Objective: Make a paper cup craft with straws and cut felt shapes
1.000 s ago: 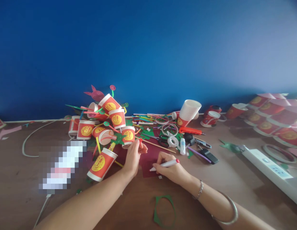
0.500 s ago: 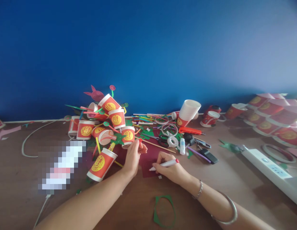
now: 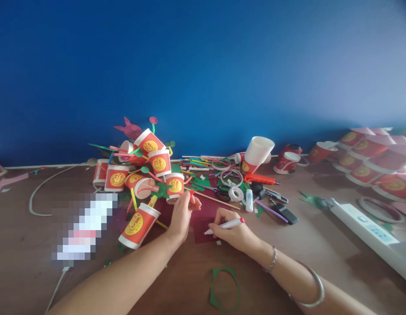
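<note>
My right hand point(image 3: 234, 232) grips a white marker point(image 3: 226, 225) with a red end, its tip down on a dark maroon sheet point(image 3: 203, 220) lying on the brown table point(image 3: 320, 245). My left hand point(image 3: 184, 214) rests on the sheet's left edge, fingers curled, pinching a small red piece point(image 3: 192, 191) between thumb and fingertip. A red paper cup point(image 3: 139, 225) lies on its side just left of that hand. A green cut-out ring point(image 3: 225, 289) lies nearer to me, between my forearms.
A heap of red cups with straws point(image 3: 147, 164) stands behind my left hand. Tape rolls point(image 3: 236, 194), scissors, a glue stick, coloured sticks and a white cup stack point(image 3: 259, 152) lie behind the sheet. More red cups point(image 3: 369, 164) and a power strip point(image 3: 363, 221) occupy the right.
</note>
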### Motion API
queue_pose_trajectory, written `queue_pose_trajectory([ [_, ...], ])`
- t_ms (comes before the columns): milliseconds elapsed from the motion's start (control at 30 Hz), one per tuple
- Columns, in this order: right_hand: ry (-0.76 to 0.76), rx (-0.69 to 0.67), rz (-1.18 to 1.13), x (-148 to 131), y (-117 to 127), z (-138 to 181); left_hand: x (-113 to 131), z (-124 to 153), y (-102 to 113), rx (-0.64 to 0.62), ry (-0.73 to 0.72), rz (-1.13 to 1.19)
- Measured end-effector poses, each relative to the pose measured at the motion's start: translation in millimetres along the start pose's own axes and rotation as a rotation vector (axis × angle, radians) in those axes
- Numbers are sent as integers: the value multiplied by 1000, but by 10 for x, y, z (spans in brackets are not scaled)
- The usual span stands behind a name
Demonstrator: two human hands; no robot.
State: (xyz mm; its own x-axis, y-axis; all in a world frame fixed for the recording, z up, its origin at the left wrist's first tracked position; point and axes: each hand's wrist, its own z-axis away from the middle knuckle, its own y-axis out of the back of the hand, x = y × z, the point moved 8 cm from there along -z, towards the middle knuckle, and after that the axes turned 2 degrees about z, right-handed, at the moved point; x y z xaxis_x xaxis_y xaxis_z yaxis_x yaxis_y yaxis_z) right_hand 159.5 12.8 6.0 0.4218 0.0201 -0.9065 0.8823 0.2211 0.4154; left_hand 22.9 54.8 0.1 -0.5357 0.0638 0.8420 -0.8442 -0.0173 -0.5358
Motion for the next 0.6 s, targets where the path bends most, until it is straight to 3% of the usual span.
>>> queue_pose_trajectory([
  [233, 56, 58, -164, -45, 88, -16, 10, 2, 7, 2, -13, -2],
  [600, 22, 34, -1, 7, 43, -6, -5, -2, 9, 10, 7, 14],
])
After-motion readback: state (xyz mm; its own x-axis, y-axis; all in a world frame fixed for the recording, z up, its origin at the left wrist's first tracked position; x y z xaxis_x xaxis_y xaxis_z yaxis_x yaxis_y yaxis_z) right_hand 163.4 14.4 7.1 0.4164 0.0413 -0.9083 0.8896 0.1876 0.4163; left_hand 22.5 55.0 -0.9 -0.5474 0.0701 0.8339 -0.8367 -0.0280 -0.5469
